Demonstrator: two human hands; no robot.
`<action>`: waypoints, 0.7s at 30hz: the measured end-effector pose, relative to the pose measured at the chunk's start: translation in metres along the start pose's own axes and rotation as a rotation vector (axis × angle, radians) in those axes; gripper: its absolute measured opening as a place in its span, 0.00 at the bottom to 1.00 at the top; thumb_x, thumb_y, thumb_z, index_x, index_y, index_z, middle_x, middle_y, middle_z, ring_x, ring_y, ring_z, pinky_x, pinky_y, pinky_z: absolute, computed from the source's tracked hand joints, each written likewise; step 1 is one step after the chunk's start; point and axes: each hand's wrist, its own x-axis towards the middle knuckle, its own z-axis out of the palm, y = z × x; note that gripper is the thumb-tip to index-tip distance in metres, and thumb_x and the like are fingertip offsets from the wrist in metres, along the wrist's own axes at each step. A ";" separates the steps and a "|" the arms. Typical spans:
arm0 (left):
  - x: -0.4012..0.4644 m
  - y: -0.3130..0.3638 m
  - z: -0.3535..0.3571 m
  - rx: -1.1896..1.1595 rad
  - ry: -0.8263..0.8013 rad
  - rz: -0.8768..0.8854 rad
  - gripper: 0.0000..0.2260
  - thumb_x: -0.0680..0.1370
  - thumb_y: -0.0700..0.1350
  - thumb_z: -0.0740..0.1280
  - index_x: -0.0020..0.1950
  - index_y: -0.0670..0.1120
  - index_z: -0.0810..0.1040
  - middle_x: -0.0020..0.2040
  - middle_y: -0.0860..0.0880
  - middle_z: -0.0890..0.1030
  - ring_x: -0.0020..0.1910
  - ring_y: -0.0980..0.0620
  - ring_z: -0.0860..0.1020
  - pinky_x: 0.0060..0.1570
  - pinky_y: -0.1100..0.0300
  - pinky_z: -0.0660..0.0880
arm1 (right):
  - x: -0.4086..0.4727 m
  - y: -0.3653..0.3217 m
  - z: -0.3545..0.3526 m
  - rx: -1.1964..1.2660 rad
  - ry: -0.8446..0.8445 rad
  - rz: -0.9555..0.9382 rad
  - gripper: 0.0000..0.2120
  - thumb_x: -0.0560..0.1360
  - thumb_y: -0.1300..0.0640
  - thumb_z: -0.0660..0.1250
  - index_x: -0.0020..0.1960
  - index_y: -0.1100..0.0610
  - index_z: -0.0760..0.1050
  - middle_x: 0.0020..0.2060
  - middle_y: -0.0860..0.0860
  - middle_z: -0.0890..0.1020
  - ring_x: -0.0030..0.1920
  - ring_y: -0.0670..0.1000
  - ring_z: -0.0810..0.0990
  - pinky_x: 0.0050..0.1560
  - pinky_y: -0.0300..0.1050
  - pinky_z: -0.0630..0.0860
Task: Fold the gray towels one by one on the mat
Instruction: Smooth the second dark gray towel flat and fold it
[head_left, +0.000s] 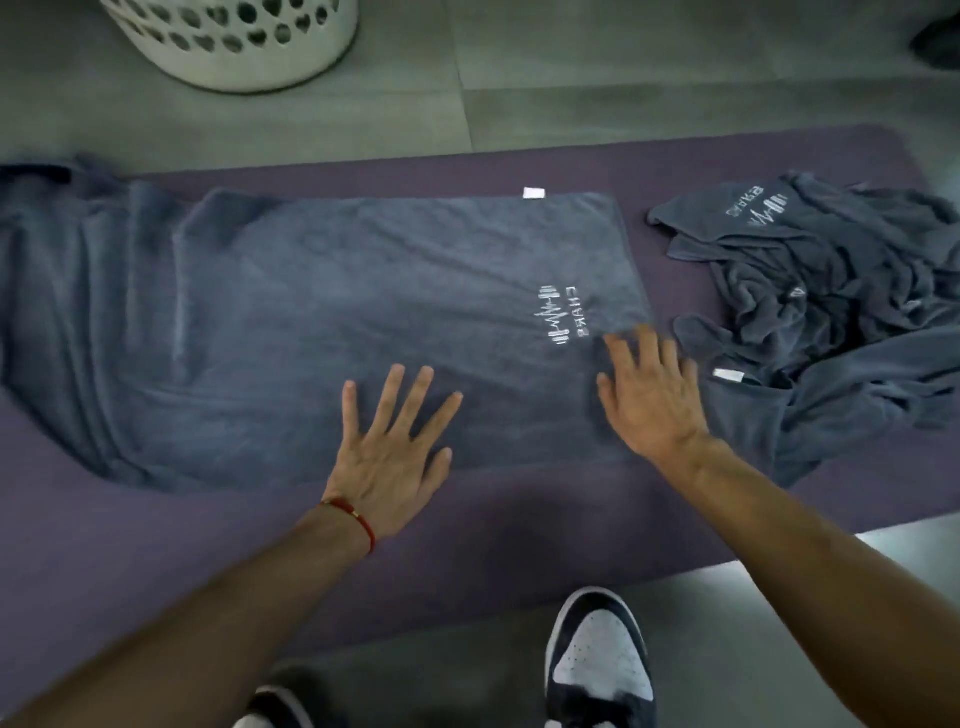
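Observation:
A gray towel (337, 312) with a white logo lies spread lengthwise on the purple mat (156, 561), its left end rumpled. My left hand (395, 452) rests flat on the towel's near edge, fingers spread, a red string at the wrist. My right hand (649, 395) lies flat with fingers apart on the towel's near right corner, just below the logo. Neither hand grips anything. A heap of crumpled gray towels (831, 291) sits on the mat's right end, close to my right hand.
A white perforated laundry basket (234, 47) stands on the gray tiled floor beyond the mat at the upper left. My two black-and-white shoes (597, 660) stand on the floor at the mat's near edge.

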 end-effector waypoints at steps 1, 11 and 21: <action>-0.007 -0.019 -0.003 0.003 -0.028 -0.072 0.27 0.82 0.58 0.50 0.82 0.55 0.56 0.82 0.45 0.53 0.81 0.40 0.49 0.71 0.27 0.49 | 0.010 -0.019 -0.003 0.012 -0.001 -0.113 0.25 0.78 0.47 0.62 0.73 0.55 0.67 0.70 0.60 0.68 0.65 0.63 0.71 0.58 0.64 0.71; -0.124 -0.169 -0.024 -0.287 -0.017 -0.868 0.25 0.79 0.51 0.59 0.76 0.47 0.63 0.68 0.42 0.71 0.66 0.38 0.68 0.60 0.41 0.71 | 0.065 -0.308 -0.054 0.094 -0.101 -0.855 0.31 0.81 0.40 0.41 0.76 0.52 0.64 0.75 0.56 0.66 0.72 0.58 0.68 0.67 0.62 0.65; -0.160 -0.251 -0.021 -0.473 0.064 -1.146 0.23 0.82 0.49 0.58 0.78 0.49 0.64 0.75 0.45 0.68 0.74 0.40 0.62 0.66 0.40 0.66 | 0.115 -0.471 -0.071 -0.023 -0.202 -1.062 0.26 0.84 0.44 0.50 0.80 0.49 0.56 0.81 0.52 0.54 0.79 0.56 0.55 0.74 0.64 0.58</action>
